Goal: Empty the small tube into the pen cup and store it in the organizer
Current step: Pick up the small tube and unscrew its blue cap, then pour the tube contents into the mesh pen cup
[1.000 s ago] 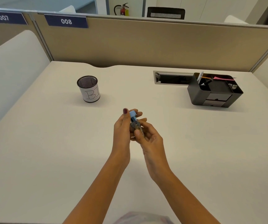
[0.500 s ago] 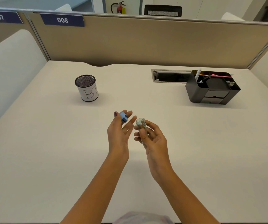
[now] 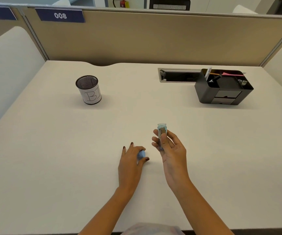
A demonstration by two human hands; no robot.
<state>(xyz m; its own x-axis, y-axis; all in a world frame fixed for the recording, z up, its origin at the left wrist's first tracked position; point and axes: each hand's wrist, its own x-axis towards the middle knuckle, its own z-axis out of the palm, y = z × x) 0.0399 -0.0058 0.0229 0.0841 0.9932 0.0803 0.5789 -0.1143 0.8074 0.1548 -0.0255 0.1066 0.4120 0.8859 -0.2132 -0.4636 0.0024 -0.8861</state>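
Right hand (image 3: 171, 150) holds the tube (image 3: 162, 131) upright above the worktop (image 3: 52, 158), approx. centre, slightly right. Grip closed on the tube: thumb across its front, fingers behind. Tube is clear w/ a bluish tint, its top open, no cap on it. Something dark shows inside behind the thumb; can't tell what.

Left hand (image 3: 131, 160) is low at the worktop, palm down, just left of the right hand, the two apart. Its grip is closed on the blue cap (image 3: 141, 154), pinched btwn thumb and fingertips. Can't tell if the cap touches the surface.

Pen cup (image 3: 88, 89) stands upright far left of centre, well apart from both hands. Black mesh, white paper wrap marked "B1". Interior not readable from this angle.

Organizer (image 3: 223, 92) sits far right, black, two small drawers in front, open compartments on top. Pens and a pink strip stick out of the top compartments. It's touching or just in front of the cable slot (image 3: 177, 75) recessed in the worktop.

Beige partition (image 3: 153, 39) runs along the far edge, w/ a blue "008" label (image 3: 60, 15) at upper left and part of a "007" one beside it. Bit of pale clothing at the bottom edge.
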